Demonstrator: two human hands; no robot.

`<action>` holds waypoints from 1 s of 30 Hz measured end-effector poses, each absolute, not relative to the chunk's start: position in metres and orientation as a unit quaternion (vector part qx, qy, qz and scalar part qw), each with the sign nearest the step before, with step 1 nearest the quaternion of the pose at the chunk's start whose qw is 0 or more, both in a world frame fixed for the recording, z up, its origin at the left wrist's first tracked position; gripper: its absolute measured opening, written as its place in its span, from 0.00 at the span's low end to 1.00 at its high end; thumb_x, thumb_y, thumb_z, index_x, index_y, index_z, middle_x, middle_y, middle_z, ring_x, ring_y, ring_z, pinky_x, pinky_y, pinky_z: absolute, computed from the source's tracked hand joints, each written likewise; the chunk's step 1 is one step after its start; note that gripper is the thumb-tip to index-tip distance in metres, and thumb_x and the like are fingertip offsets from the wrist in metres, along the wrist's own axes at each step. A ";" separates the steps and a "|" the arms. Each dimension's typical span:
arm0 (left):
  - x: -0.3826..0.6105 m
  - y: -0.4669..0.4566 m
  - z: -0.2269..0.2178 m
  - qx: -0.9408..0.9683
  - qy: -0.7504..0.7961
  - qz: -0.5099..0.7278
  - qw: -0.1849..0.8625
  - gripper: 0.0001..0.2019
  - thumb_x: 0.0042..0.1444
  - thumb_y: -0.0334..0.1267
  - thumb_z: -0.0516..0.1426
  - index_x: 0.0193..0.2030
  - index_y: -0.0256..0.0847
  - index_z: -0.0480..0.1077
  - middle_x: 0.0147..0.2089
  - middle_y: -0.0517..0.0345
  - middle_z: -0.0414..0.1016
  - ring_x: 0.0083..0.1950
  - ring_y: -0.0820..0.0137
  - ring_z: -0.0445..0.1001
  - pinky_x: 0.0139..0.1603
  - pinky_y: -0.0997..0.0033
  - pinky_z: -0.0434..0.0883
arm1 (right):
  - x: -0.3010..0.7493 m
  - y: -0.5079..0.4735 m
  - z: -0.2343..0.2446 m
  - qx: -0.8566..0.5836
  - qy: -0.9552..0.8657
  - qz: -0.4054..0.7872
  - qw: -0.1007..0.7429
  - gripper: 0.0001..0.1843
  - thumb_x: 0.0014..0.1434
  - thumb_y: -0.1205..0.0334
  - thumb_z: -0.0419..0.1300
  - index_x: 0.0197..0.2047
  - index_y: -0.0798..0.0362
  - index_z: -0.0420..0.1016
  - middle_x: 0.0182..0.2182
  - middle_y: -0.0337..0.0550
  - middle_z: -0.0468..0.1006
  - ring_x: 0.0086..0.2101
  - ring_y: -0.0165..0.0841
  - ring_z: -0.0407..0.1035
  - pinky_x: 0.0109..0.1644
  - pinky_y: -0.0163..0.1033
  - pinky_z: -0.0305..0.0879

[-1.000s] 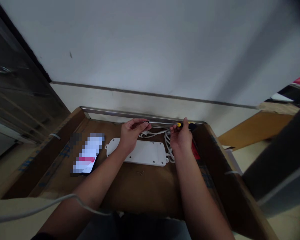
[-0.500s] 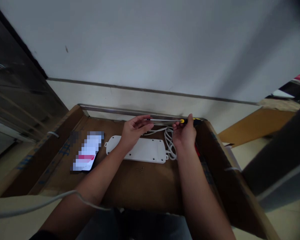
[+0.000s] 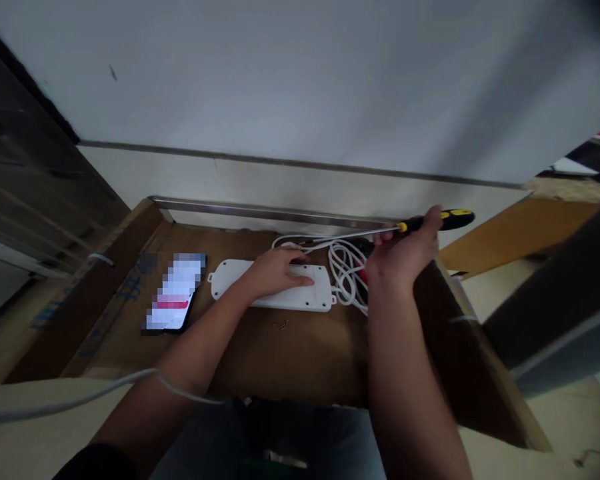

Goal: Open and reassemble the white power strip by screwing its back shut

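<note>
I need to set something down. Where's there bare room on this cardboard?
Widest bare patch: the cardboard below the white power strip, small screws at its top edge. Narrow gap between strip and phone. Crowded at right: the cable coil under the right hand.

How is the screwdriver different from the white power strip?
The screwdriver is long and thin, with a black-and-yellow handle and a metal shaft, while the power strip is wide, flat and white. The right hand holds the screwdriver up in the air, while the power strip lies flat under the left hand. A white cord runs from the power strip; the screwdriver has none. Both are touched by a hand.
</note>
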State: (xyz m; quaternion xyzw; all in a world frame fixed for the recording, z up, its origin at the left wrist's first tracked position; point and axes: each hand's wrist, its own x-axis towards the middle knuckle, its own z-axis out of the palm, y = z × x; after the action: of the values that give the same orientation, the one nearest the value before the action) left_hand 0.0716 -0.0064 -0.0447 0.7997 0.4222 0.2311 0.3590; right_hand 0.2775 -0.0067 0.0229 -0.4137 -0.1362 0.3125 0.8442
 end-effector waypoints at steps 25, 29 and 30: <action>0.073 -0.015 -0.034 0.872 0.384 0.134 0.272 0.36 0.49 0.58 0.72 0.63 0.47 0.76 0.63 0.44 0.79 0.64 0.45 0.74 0.66 0.51 0.66 | 0.283 -0.014 0.025 -0.412 -0.286 0.291 0.814 0.17 0.62 0.56 0.61 0.29 0.48 0.57 0.20 0.27 0.52 0.14 0.22 0.49 0.18 0.33 0.39; 0.074 -0.013 -0.037 0.868 0.383 0.143 0.280 0.36 0.47 0.59 0.73 0.62 0.47 0.77 0.61 0.45 0.80 0.64 0.45 0.74 0.66 0.51 0.66 | 0.280 -0.015 0.024 -0.424 -0.327 0.293 0.793 0.16 0.62 0.56 0.61 0.29 0.47 0.57 0.21 0.28 0.52 0.14 0.22 0.49 0.17 0.34 0.40; 0.074 -0.013 -0.037 0.868 0.383 0.144 0.281 0.36 0.47 0.59 0.73 0.62 0.47 0.77 0.60 0.45 0.80 0.64 0.44 0.74 0.66 0.51 0.66 | 0.279 -0.015 0.023 -0.427 -0.330 0.291 0.790 0.15 0.62 0.56 0.60 0.29 0.47 0.58 0.21 0.28 0.53 0.14 0.21 0.49 0.17 0.34 0.40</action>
State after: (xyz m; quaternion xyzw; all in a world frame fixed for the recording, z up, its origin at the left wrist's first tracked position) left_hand 0.0742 -0.0127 -0.0371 0.8681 0.3833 0.1440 0.2807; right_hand 0.2789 -0.0151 0.0235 -0.4268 -0.3305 0.2909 0.7900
